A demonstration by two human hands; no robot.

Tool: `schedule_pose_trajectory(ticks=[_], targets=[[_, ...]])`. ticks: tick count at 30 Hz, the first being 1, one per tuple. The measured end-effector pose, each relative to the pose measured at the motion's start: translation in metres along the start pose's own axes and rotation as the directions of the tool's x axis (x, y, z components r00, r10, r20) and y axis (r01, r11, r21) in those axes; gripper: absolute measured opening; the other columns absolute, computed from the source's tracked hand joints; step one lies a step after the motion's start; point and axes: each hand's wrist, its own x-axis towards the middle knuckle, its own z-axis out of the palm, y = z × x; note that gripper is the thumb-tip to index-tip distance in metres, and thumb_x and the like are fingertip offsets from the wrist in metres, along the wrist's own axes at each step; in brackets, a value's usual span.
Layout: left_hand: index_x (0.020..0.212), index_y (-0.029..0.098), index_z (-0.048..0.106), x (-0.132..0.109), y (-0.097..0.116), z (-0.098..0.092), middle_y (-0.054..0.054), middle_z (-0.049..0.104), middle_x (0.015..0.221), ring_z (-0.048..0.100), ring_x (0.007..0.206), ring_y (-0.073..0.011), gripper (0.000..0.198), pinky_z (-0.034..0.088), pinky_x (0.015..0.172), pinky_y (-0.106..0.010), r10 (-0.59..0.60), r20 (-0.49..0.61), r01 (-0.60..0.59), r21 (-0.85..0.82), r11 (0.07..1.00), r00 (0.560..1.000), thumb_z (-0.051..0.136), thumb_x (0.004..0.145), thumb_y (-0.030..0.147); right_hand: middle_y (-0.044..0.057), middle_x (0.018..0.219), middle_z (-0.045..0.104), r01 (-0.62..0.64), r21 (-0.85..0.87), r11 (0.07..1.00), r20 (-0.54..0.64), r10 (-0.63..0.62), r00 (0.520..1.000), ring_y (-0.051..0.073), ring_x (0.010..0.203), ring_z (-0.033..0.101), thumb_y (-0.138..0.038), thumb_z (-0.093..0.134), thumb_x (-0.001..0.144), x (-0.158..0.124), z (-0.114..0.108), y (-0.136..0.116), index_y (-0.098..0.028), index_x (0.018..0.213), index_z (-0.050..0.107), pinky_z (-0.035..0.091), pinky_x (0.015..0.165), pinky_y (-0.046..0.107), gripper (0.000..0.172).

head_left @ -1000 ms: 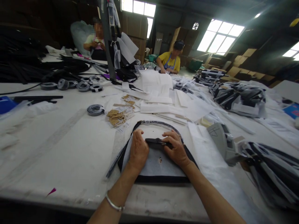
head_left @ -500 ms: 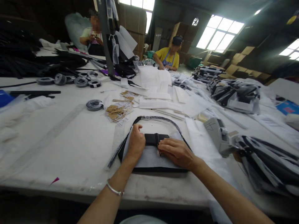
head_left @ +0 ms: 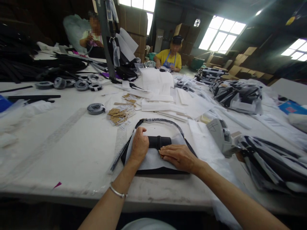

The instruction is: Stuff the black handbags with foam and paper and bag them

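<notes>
A black handbag (head_left: 153, 171) lies flat before me, a pale sheet (head_left: 153, 161) over its front and its handle (head_left: 163, 120) arched away, partly in clear wrap. My left hand (head_left: 140, 143) is closed at the bag's upper left, thumb up; the curled fingertips are hidden against the bag. My right hand (head_left: 179, 156) lies over the middle of the bag, fingers together on the lower end of a short black strap (head_left: 159, 141). Under those fingertips shows a small gold-brown piece (head_left: 160, 154). The right thumb is mostly hidden.
Brown paper tags (head_left: 117, 115) with strings and a grey coil (head_left: 96, 109) lie beyond the bag. White sheets (head_left: 157, 106) spread behind it. A grey tape dispenser (head_left: 219, 135) and wrapped black bags (head_left: 268, 163) are at right. Two people (head_left: 171, 59) (head_left: 94, 38) work across the table.
My right fingertips have shifted slightly left and up, and more of the gold-brown piece shows beneath them. My left hand stays at the same part of the bag.
</notes>
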Motion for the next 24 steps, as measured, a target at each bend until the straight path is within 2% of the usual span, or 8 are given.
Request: schedule_pose_trajectory(ticks=[5,8,10,12,14,17,20,24], targets=[[0.099,0.021,0.051,0.001,0.008,-0.007,-0.006,0.062,0.104,0.061,0.102,-0.0199,0.030,0.049,0.095,-0.038,0.072,0.039,-0.070,-0.032,0.997,0.997,0.041,0.077,0.004,0.001,0.099,0.072,-0.160,0.011,0.987,0.068,0.159,0.985,0.016,0.093,0.066,-0.033,0.063,0.093,0.008,-0.001,-0.002,-0.027,0.105,0.071,0.049,0.083,0.025,0.016],[0.094,0.022,0.055,-0.010,0.025,-0.024,-0.004,0.063,0.099,0.061,0.098,-0.0192,0.020,0.049,0.092,-0.035,0.175,0.148,-0.170,-0.050,0.984,0.973,0.048,0.080,0.009,-0.001,0.097,0.069,-0.229,-0.014,0.973,0.088,0.229,0.969,0.016,0.092,0.064,-0.030,0.072,0.086,0.012,-0.002,-0.005,-0.028,0.099,0.071,0.046,0.080,0.025,0.014],[0.088,0.023,0.059,-0.026,0.038,-0.039,-0.001,0.064,0.092,0.061,0.091,-0.0181,0.013,0.049,0.087,-0.032,0.269,0.331,-0.266,-0.055,0.962,0.904,0.053,0.082,0.013,-0.001,0.098,0.067,-0.260,-0.025,0.965,0.088,0.262,0.961,0.017,0.093,0.064,-0.029,0.074,0.083,0.013,-0.002,-0.006,-0.028,0.098,0.071,0.045,0.080,0.025,0.016],[0.089,0.023,0.061,-0.047,0.047,-0.051,-0.001,0.065,0.090,0.060,0.089,-0.0183,0.008,0.047,0.083,-0.031,0.338,0.526,-0.384,-0.023,0.923,0.781,0.057,0.085,0.018,0.000,0.099,0.066,-0.285,-0.015,0.958,0.075,0.285,0.956,0.017,0.092,0.064,-0.030,0.074,0.083,0.012,-0.001,-0.005,-0.027,0.098,0.071,0.045,0.081,0.025,0.016],[0.099,0.023,0.062,-0.066,0.050,-0.057,-0.002,0.065,0.098,0.059,0.094,-0.0201,0.012,0.046,0.084,-0.034,0.363,0.626,-0.497,0.046,0.866,0.690,0.061,0.087,0.021,-0.001,0.099,0.066,-0.293,0.014,0.956,0.072,0.291,0.954,0.016,0.091,0.064,-0.031,0.073,0.083,0.011,-0.001,-0.004,-0.028,0.099,0.072,0.046,0.082,0.025,0.016],[0.105,0.024,0.061,-0.084,0.045,-0.056,-0.002,0.065,0.105,0.058,0.098,-0.0219,0.023,0.044,0.085,-0.037,0.402,0.631,-0.605,0.135,0.785,0.663,0.069,0.083,0.021,-0.001,0.103,0.068,-0.252,0.051,0.966,0.106,0.245,0.964,0.015,0.092,0.064,-0.029,0.071,0.085,0.010,-0.004,-0.002,-0.031,0.105,0.073,0.047,0.085,0.026,0.020],[0.102,0.026,0.062,-0.091,0.037,-0.050,-0.001,0.066,0.103,0.057,0.096,-0.0214,0.021,0.043,0.083,-0.037,0.436,0.625,-0.661,0.176,0.730,0.648,0.070,0.083,0.020,-0.002,0.107,0.069,-0.203,0.061,0.977,0.131,0.194,0.972,0.015,0.094,0.065,-0.025,0.067,0.088,0.011,-0.007,-0.001,-0.033,0.109,0.073,0.048,0.087,0.026,0.023],[0.104,0.026,0.061,-0.094,0.030,-0.046,0.000,0.067,0.103,0.058,0.095,-0.0214,0.020,0.043,0.082,-0.037,0.463,0.593,-0.676,0.196,0.711,0.659,0.067,0.086,0.020,-0.001,0.105,0.071,-0.212,0.041,0.976,0.114,0.206,0.972,0.016,0.092,0.066,-0.021,0.069,0.086,0.012,-0.002,-0.002,-0.031,0.103,0.076,0.048,0.085,0.026,0.021]])
